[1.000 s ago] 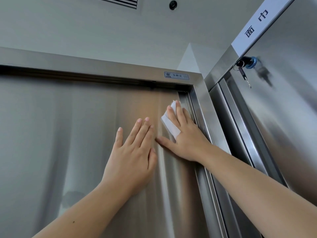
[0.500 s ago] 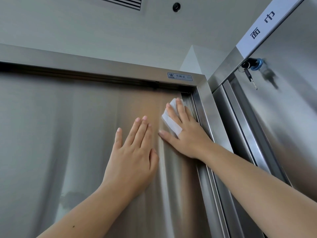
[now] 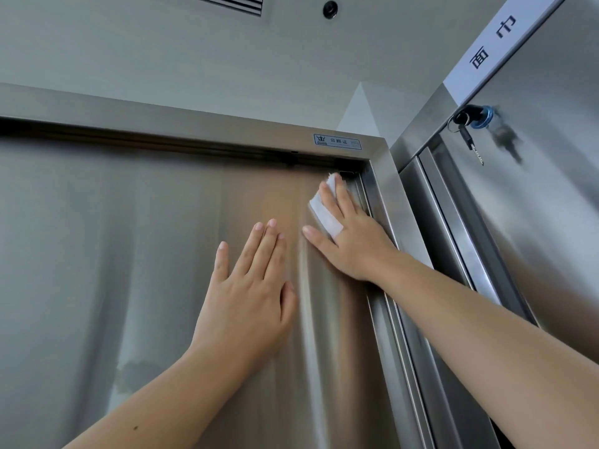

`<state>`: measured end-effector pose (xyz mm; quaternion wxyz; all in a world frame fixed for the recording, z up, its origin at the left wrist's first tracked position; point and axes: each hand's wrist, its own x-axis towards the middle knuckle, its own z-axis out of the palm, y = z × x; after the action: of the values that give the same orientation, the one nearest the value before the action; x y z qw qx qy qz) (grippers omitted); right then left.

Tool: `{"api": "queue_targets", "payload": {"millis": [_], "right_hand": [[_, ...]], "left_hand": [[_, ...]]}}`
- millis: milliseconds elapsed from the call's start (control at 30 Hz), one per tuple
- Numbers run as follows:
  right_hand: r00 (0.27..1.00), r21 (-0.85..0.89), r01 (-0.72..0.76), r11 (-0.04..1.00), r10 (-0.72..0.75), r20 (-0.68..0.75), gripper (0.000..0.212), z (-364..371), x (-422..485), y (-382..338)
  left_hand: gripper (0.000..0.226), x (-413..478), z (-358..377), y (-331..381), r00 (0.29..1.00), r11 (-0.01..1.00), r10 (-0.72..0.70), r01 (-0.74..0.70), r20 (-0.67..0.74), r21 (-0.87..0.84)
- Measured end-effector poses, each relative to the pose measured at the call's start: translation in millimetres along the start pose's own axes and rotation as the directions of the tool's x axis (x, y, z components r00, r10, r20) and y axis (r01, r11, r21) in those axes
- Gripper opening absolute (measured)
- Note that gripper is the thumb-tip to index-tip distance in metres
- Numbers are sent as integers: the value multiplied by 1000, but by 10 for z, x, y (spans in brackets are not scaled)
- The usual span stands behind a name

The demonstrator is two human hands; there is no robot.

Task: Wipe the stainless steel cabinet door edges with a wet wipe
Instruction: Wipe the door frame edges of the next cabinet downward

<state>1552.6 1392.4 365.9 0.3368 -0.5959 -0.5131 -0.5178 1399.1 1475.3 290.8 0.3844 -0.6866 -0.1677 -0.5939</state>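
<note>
Head camera view is aimed up at a steel cabinet door (image 3: 129, 254), by which the left and middle of the picture are filled. Low on the door's left part a dull, damp-looking patch (image 3: 136, 377) is seen. Right of that, the left hand (image 3: 246, 286) is laid flat on the door's face, its fingers straight and close together with the little finger set slightly apart; nothing is held in it. Just right again, near the door's top right corner, the wet wipe (image 3: 324, 212) — a folded white pad — is pressed against the door under the right hand (image 3: 353, 241). That hand's fingers are stretched straight over the wipe, and the thumb is spread away to the left, its tip on the door. The wipe is seen along the forefinger side and poking past the fingertips, almost at the door's upper edge. Beside the door's right edge stands the frame (image 3: 385, 189), with a small sticker (image 3: 337, 141) fixed above the door's corner. Further right of the door a second steel door (image 3: 534, 222) is seen — a key (image 3: 470, 137) hangs from its blue lock (image 3: 484, 116) under a white sign (image 3: 492, 40).
</note>
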Motion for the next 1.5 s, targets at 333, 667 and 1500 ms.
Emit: {"api": "queue_targets", "payload": {"millis": [333, 667, 1500], "right_hand": [[998, 84, -57, 995, 59, -19, 75, -10, 45, -73], [1000, 122, -30, 992, 29, 12, 76, 181, -694, -148], [998, 84, 2, 996, -7, 64, 72, 567, -2671, -405]], "left_hand": [[59, -89, -23, -2, 999, 999, 32, -32, -20, 12], [58, -528, -16, 109, 997, 998, 58, -58, -53, 7], [61, -1584, -43, 676, 983, 992, 53, -31, 175, -126]]}}
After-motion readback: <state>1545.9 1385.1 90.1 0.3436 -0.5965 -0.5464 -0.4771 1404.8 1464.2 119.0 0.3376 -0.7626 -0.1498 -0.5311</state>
